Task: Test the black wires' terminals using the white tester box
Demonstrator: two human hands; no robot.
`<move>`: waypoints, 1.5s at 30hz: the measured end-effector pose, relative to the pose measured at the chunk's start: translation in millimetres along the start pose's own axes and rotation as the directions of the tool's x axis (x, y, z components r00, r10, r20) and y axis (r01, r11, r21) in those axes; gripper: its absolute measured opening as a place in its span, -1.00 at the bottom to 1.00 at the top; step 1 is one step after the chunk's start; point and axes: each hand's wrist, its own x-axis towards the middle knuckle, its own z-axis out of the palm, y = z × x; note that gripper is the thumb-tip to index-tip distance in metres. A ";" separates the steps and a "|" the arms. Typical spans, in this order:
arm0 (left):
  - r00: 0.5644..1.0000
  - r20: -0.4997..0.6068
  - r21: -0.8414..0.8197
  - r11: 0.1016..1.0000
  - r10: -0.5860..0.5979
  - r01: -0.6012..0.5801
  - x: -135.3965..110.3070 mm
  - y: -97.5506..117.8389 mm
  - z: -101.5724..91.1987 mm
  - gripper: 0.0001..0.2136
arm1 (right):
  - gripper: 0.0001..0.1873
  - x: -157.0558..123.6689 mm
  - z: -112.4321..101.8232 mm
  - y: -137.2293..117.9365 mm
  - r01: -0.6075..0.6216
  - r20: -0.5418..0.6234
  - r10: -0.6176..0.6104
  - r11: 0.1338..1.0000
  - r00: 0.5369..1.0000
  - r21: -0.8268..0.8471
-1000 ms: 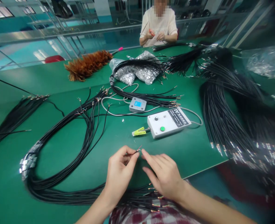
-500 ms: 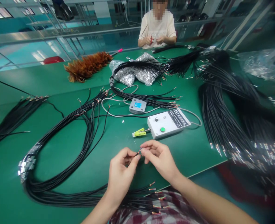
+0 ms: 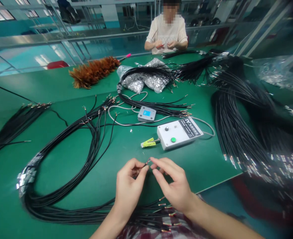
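Note:
My left hand pinches the stripped end of a thin black cable between thumb and fingers. My right hand meets it from the right, thumb and forefinger closed on the fine wire strands at the tip. Both hands hover just above the green table, in front of a white box with a green button, a knob and a yellow-green clip on its left side. A looped bundle of black cables runs from the left under my wrists.
A small grey unit with a blue screen lies behind the box. Thick black cable bundles fill the right side, bags of silvery parts and a brown feather duster lie farther back. Another person works across the table.
My right hand drew up and closed onto the wire tip, then settled slightly lower. The left hand kept its pinch in nearly the same spot.

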 end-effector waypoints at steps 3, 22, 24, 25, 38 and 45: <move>0.999 -0.024 0.009 1.000 0.024 -0.024 0.5 0.3 0.8 -0.85 | -0.60 -5.2 -5.3 2.6 0.226 0.098 -0.206 0.933 0.974 -0.279; 0.991 -0.096 0.002 0.996 0.093 -0.093 -2.7 -0.8 2.7 -0.84 | -0.68 27.0 17.5 0.7 -0.608 0.261 0.575 0.570 0.776 0.552; 0.993 -0.096 -0.050 0.996 0.071 -0.076 -2.7 -2.6 1.9 -0.84 | -0.67 27.7 19.5 0.1 -0.629 0.303 0.587 0.497 0.751 0.598; 0.995 -0.083 -0.079 0.995 0.054 -0.060 -2.7 -3.2 1.3 -0.85 | -0.67 27.7 20.1 -0.1 -0.640 0.324 0.590 0.467 0.740 0.610; 0.999 -0.042 -0.304 0.952 0.012 -0.024 5.8 -7.2 7.2 -0.87 | -0.66 26.0 15.5 9.4 -0.605 0.363 0.484 0.614 0.796 0.508; 0.996 -0.059 -0.131 0.989 -0.073 0.065 -0.6 -13.9 4.6 -0.77 | -0.86 22.0 2.2 15.3 -0.214 0.133 0.209 0.977 0.969 0.021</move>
